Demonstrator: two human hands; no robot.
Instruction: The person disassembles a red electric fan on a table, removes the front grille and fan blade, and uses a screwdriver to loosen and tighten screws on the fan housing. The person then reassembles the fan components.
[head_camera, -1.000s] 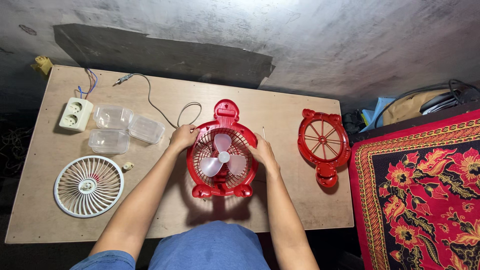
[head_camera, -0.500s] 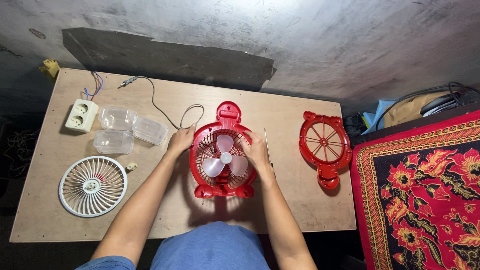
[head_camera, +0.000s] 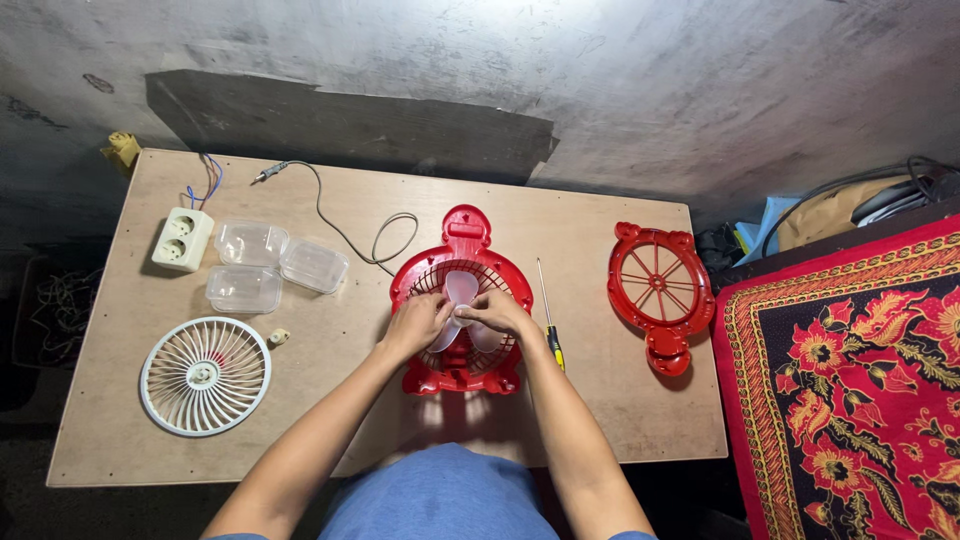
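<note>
Both hands, the left hand (head_camera: 418, 322) and right hand (head_camera: 495, 310), were pinched together on the pale fan blade (head_camera: 461, 291) at the middle of the red fan body (head_camera: 460, 300) on the table (head_camera: 590, 400). Three clear plastic boxes (head_camera: 280, 265) sat empty. One white grille (head_camera: 205, 376), one red grille (head_camera: 660, 285), one screwdriver (head_camera: 549, 320).

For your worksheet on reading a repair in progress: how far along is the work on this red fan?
Done: the white round grille lies off to the left of the wooden table, and a red frame piece lies to the right. In hand: the left hand and right hand meet at the hub of the pale blades in the red fan body. Left: the blades remain mounted; the screwdriver lies unused.
</note>
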